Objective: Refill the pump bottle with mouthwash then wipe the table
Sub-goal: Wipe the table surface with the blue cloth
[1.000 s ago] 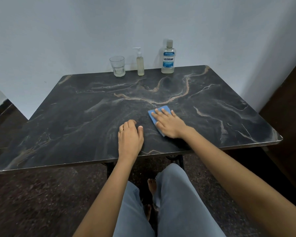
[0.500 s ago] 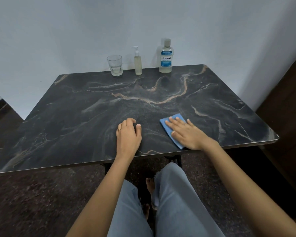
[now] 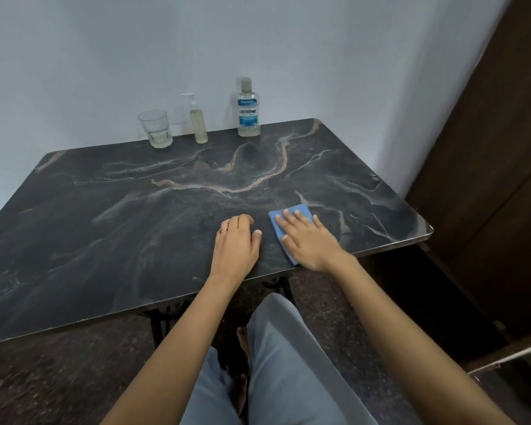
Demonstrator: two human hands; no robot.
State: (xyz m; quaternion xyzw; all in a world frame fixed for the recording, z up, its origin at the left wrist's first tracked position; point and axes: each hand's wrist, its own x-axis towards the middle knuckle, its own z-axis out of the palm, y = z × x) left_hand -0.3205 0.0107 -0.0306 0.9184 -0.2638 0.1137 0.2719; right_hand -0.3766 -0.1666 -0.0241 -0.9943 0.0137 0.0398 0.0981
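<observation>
Sliding back leftward, the right grip [image 3: 308,240] and its cloth [image 3: 304,210] now sit just beside the left grip [image 3: 235,246], nearer than half a second ago. The right grip lies flat, fingers straight and spread, pressing the cloth onto the surface [image 3: 135,225] near the front edge. The left grip rests on the surface with fingers curled under, holding nothing. The cloth is blue, folded and mostly covered. A pump bottle [image 3: 198,121], a mouthwash bottle [image 3: 249,113] and a glass [image 3: 157,128] stand well apart at the back edge.
</observation>
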